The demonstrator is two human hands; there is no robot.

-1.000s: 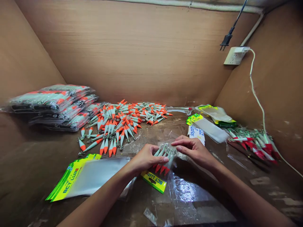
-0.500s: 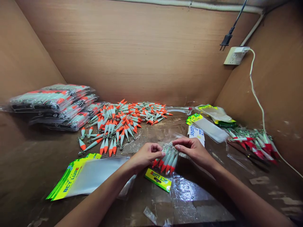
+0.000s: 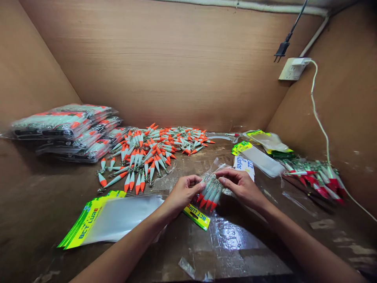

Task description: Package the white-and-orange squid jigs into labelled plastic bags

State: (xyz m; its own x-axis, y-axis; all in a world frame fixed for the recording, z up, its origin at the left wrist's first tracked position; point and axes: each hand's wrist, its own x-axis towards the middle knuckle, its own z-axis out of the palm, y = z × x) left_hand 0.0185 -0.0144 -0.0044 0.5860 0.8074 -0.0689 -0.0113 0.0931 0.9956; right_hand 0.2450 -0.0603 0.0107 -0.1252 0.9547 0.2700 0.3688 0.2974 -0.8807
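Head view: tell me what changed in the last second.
The clear bag with the lure bundle, gripped throughout by left hand and right hand, moved slightly away from the person. Its open end now rises beyond the fingers, and its yellow header shifted with it. Loose lure pile, empty-bag stack and packed packs stayed put.

Brown board walls (image 3: 165,70) box the space in — one beyond the left hand (image 3: 181,194) and right hand (image 3: 241,186), one out to either side. Up and right of the right hand, a white socket (image 3: 291,70) with a trailing white cord (image 3: 321,126); a black plug (image 3: 282,51) dangles above it. Beneath the hands — a dark, scuffed worktop (image 3: 44,196).
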